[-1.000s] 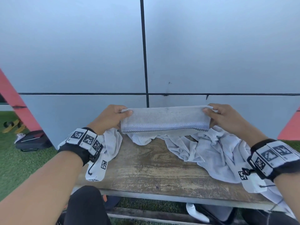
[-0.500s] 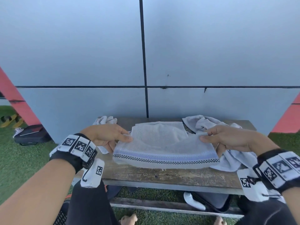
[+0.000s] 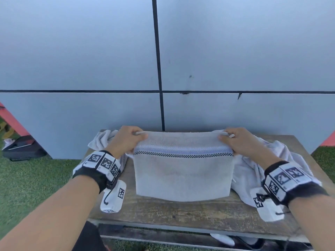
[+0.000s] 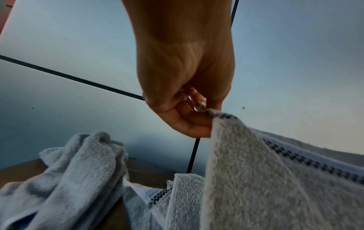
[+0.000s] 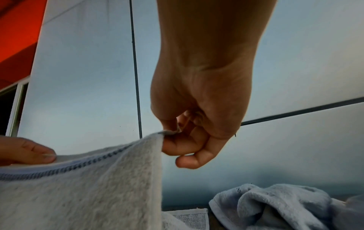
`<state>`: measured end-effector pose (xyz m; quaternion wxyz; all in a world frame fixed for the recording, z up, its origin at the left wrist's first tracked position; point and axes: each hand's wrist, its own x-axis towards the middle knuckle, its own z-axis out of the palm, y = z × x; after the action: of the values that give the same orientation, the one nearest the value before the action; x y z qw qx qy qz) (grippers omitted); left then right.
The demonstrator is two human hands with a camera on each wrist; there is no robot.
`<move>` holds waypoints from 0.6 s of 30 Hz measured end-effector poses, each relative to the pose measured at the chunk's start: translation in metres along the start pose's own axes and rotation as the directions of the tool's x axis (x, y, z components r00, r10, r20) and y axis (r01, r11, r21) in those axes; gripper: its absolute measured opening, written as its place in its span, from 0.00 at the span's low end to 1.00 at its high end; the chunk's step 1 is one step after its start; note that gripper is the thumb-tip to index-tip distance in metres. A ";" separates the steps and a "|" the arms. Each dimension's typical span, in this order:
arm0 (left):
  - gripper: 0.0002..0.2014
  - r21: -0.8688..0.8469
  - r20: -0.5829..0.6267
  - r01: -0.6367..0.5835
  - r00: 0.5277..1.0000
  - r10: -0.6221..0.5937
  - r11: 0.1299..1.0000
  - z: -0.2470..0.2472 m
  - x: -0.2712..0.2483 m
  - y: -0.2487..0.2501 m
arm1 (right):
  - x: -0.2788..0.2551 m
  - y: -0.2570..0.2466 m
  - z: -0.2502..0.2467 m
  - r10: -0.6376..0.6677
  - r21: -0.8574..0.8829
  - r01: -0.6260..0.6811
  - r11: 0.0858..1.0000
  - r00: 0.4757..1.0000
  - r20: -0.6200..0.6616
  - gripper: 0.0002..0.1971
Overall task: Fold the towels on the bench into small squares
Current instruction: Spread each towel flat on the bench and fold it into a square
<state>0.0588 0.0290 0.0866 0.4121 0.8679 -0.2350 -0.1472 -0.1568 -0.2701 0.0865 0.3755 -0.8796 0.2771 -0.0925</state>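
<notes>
**Desk:** Nearest you first. What hangs in front, and what holds it?

**Photographer:** The towel (image 3: 183, 176) hangs off your two hands over the surface (image 3: 181, 212), its lower fold close to the wood; whether it touches I cannot tell. Your left hand (image 3: 126, 140) pinches the top left corner between thumb and curled fingers. Your right hand (image 3: 235, 140) pinches the top right corner the same way. The checked band (image 3: 183, 155) runs level just below your knuckles.

**Desk:** Where might this fold fail?

**Photographer:** At the corners, I judge. Each pinch takes only the very edge, and the right wrist view shows just a tip of cloth (image 5: 169, 132) caught in your fingers. Slacken either hand and that layer could slip, so the edges part and the square goes crooked. Lower one side ahead of the other and the band would tilt, setting the crease askew.

**Desk:** And farther back?

**Photographer:** Loose towels lie crumpled on both sides: one heap (image 3: 101, 140) behind your left hand, a larger one (image 3: 253, 169) under your right wrist. Lay the held towel down wide of centre and it would likely land on either heap, bunching the fold. Behind the surface stands a grey panelled wall (image 3: 235, 51), close enough that a far swing could brush it.
</notes>
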 end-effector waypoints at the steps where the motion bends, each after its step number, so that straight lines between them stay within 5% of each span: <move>1: 0.08 0.015 -0.034 -0.014 0.999 0.014 1.000 0.003 0.013 0.001 | 0.013 0.002 0.004 0.011 -0.016 -0.012 1.000 0.999 -0.037 0.18; 11: 0.14 0.198 -0.176 0.035 0.984 0.001 0.980 0.043 0.129 -0.033 | 0.135 0.027 0.060 -0.012 -0.166 -0.024 0.986 0.977 -0.211 0.17; 18: 0.07 0.346 -0.027 -0.001 1.000 0.010 0.938 0.091 0.165 -0.080 | 0.162 0.071 0.107 0.018 -0.265 -0.047 0.963 0.994 -0.108 0.11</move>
<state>0.1808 -0.0732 -0.0426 0.2568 0.9282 -0.2538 -0.0903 -0.0126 -0.3353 -0.0461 0.2397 -0.9115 0.3207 -0.0940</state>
